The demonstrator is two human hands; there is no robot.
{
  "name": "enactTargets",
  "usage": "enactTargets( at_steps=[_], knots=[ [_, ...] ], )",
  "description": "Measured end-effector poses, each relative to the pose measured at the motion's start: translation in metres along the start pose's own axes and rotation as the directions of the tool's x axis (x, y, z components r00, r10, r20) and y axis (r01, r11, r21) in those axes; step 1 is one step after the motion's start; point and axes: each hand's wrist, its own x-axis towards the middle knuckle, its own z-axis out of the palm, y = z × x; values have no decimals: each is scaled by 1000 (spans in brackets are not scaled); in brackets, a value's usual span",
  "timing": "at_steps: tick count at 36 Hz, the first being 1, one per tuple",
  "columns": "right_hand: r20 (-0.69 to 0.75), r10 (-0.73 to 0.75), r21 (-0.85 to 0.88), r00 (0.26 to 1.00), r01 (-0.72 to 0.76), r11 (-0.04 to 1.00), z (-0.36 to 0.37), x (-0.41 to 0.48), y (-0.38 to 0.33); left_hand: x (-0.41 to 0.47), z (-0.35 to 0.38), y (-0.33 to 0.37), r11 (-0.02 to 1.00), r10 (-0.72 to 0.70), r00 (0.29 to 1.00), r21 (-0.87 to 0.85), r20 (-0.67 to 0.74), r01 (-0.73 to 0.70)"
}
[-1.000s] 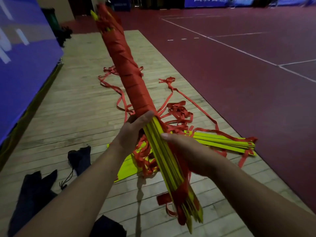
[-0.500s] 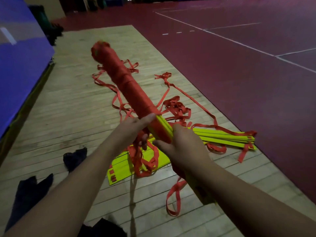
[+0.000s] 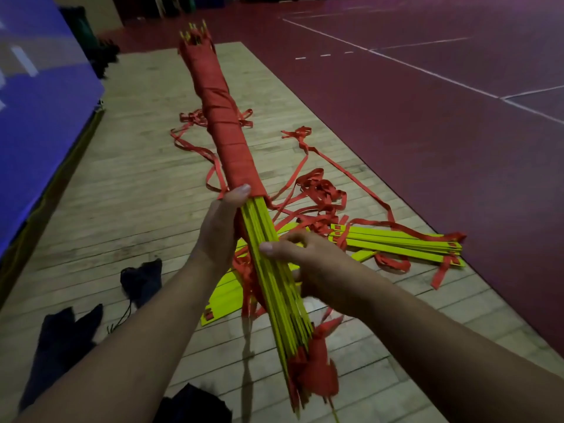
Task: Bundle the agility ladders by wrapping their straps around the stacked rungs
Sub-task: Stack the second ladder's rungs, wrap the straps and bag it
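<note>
**Ladder bundle, half wrapped, held in both hands**

Far left: blue panel (image 3: 39, 96), standing along the edge of the wooden floor (image 3: 137, 184).

Near left: dark cloth pieces (image 3: 142, 277), lying on the boards, a cord trailing from one.

Centre left: left hand (image 3: 218, 230), fingers curled round the bundle from its left side. The thumb tip rested on the near edge of the red wrapping.

Centre: bundle of yellow rungs (image 3: 271, 285), held above the floor. It ran from near right to far left. The far half was covered by wound red strap (image 3: 227, 129). The near half was bare, with strap ends bunched at the near tip.

Centre right: right hand (image 3: 308, 257), gripping the bare rungs just nearer than the left hand, thumb laid across the top.

Right: loose straps (image 3: 320, 190), tangled on the boards. A second stack of rungs (image 3: 399, 247) lay flat among them, by the edge of the dark red court (image 3: 442, 141).
</note>
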Motion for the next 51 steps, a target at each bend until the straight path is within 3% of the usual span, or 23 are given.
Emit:
enactTargets(
  at_steps=[2, 4, 7, 11, 14, 16, 18, 20, 25, 27, 30, 32, 34, 37, 40, 43, 46, 48, 51],
  knots=[
    [262, 65, 194, 963, -118, 974, 3, -1, 7, 0, 1, 0, 999, -23, 999, -44, 49, 26],
    [317, 61, 248, 946, -145, 958, 12, -5, 10, -1, 1, 0, 998, -40, 995, -46, 86, 44],
    [71, 2, 113, 997, -10, 994, 18, -10, 4, 1, -1, 1, 999, -47, 993, -2, 105, 48],
    [-179, -161, -303, 971, 101, 948, 9, -11, -8, 5, -7, 4, 987, -131, 985, 113, 115, 119],
    [-281, -305, -684, 910, 34, 729, -3, -2, -4, 5, -13, 6, 932, -284, 948, 273, 143, 238],
    [-349, -403, -830, 846, -79, 553, -7, 0, -1, 3, -9, 7, 900, -353, 922, 329, 161, 287],
    [-361, -518, -911, 776, -175, 374, -5, -4, 1, 1, 0, 4, 903, -337, 931, 328, 138, 278],
    [-320, -597, -942, 735, -179, 284, 0, -6, 3, -2, 9, -2, 933, -251, 964, 285, 86, 218],
    [-179, -754, -963, 632, 44, 265, 15, -3, 13, -4, 7, -7, 985, -171, 985, 10, 31, 171],
    [-149, -729, -940, 668, 132, 313, 14, -5, 10, -4, 1, -4, 991, -132, 990, 0, 57, 133],
    [-158, -483, -812, 861, 165, 560, 3, -7, -4, -4, -9, 0, 999, -52, 993, 13, 105, 51],
    [-156, -205, -644, 966, 58, 763, -8, -11, -16, -4, -11, 4, 1000, 2, 991, 31, 135, -6],
    [-56, -18, -483, 998, -12, 875, -16, -15, -22, -4, -12, 6, 998, 40, 986, 47, 159, -48],
    [109, 28, -331, 994, 10, 943, -18, -21, -20, -2, -12, 2, 995, 68, 982, 63, 177, -80],
    [46, -57, -371, 997, 70, 926, -13, -19, -15, -1, -13, 5, 993, 36, 976, 105, 214, -60],
    [-106, -200, -491, 974, 124, 862, -8, -12, -13, 1, -18, 11, 967, -149, 954, 239, 259, 86],
    [-304, -363, -694, 881, 56, 718, -8, -4, -8, 3, -17, 11, 887, -236, 957, 439, 167, 142],
    [-392, -465, -799, 793, -43, 600, -9, -2, -2, 2, -8, 12, 906, -218, 959, 401, 178, 132],
    [-448, -538, -833, 714, -115, 541, -1, -3, 5, 1, 10, 8, 938, -179, 981, 314, 70, 149]
  ],
)
